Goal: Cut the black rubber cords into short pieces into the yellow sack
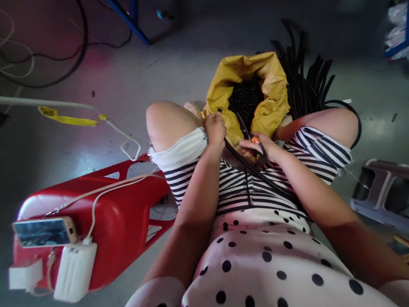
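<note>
My left hand [216, 130] is closed on a black rubber-like strip [244, 160], whose end pokes out above the fingers. From there the strip runs down across my lap to the right. In my right hand [268, 147] is a pair of scissors [243, 125] with orange and dark handles, the blades pointing up toward the bag. Between my knees stands a yellow bag [272, 67] with its rim rolled open. Many small black cut pieces [246, 100] lie inside it. Just beyond its right side is a bundle of long black strips [303, 80].
On my left, a red plastic stool [120, 227] carries a phone [45, 232], a white power bank [75, 272] and cables. A white metal rod [62, 106] reaches in above it. A grey plastic stool [397, 195] is at right. Blue metal legs [133, 18] stand ahead.
</note>
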Demonstrator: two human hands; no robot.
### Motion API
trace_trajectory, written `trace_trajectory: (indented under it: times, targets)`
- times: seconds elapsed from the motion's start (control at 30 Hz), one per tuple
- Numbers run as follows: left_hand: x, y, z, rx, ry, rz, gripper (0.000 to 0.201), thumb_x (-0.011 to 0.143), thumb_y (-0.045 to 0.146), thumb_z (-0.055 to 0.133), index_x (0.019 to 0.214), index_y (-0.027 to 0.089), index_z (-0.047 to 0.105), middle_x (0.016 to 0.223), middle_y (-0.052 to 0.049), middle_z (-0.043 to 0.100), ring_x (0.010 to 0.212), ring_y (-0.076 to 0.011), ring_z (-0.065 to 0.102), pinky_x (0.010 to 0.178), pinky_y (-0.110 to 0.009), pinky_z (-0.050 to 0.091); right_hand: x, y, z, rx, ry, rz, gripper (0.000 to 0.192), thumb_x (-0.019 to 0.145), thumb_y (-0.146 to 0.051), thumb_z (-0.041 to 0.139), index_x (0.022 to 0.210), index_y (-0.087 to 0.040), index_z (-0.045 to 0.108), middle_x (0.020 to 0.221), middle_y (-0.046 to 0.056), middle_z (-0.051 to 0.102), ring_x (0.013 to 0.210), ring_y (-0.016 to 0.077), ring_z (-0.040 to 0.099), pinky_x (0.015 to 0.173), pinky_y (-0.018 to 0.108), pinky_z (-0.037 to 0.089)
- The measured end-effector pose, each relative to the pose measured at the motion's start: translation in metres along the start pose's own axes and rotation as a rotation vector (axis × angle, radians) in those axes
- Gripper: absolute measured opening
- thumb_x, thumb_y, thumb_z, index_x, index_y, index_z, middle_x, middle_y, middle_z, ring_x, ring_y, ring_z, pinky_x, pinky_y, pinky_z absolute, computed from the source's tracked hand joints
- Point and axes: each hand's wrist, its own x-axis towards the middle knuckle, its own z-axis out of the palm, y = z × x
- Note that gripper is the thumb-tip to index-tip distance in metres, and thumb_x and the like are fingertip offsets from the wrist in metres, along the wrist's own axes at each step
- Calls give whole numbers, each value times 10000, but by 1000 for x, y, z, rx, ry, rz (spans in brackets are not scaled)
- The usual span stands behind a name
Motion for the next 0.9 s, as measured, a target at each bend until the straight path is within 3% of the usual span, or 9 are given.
trace_trajectory:
  times: [0.07, 0.13, 0.2, 0.3, 0.43, 0.63, 0.9]
  targets:
    - [2, 1, 0, -83, 42, 21, 211, 1146, 249, 548, 945, 226, 487, 617, 111, 445, 414, -46, 346, 419, -171, 226, -8, 0, 4, -6, -124, 15, 675, 550, -438, 1086, 874, -242, 528, 688, -54, 637, 608, 161, 690, 527, 243, 553]
    - [3, 0, 0, -138, 38, 27, 208, 1138, 281, 591, 964, 228, 489, 633, 111, 463, 423, -39, 362, 420, -157, 253, -15, 2, 8, 2, -145, 19, 672, 517, -385, 1073, 903, -235, 544, 719, -70, 635, 615, 162, 708, 534, 243, 571]
    - [0, -2, 2, -165, -6, 10, 214, 1118, 304, 645, 984, 228, 496, 653, 105, 497, 439, -36, 405, 437, -148, 312, -19, 3, 10, 28, -78, -5, 671, 524, -390, 1055, 914, -238, 531, 718, -90, 617, 582, 146, 686, 520, 241, 573]
    - [-7, -4, 6, -144, -161, -49, 225, 1076, 304, 718, 1024, 226, 513, 702, 91, 564, 472, -43, 494, 479, -152, 396, -18, 6, 11, 50, 40, -59, 694, 525, -417, 1059, 904, -244, 506, 704, -106, 597, 561, 117, 641, 545, 249, 602]
    - [-15, -2, 6, -55, -285, -46, 182, 1067, 256, 696, 1007, 222, 527, 670, 110, 501, 431, -36, 408, 433, -162, 289, -10, 6, 11, 32, 49, -75, 720, 549, -527, 1075, 886, -254, 501, 707, -64, 630, 607, 147, 659, 592, 286, 624]
    - [-15, 8, 0, 27, -248, 88, 256, 1021, 327, 778, 955, 220, 555, 607, 127, 395, 404, -24, 293, 412, -167, 179, 9, 0, 0, -35, 247, -111, 679, 714, -704, 965, 823, -273, 452, 674, -31, 610, 592, 161, 593, 529, 279, 495]
    - [-16, 12, -3, 29, -300, 95, 220, 1028, 318, 776, 981, 208, 591, 617, 118, 425, 414, -24, 312, 404, -161, 196, 9, -1, -8, -182, 359, -139, 712, 643, -789, 934, 721, -260, 463, 628, -50, 447, 606, 144, 491, 513, 271, 338]
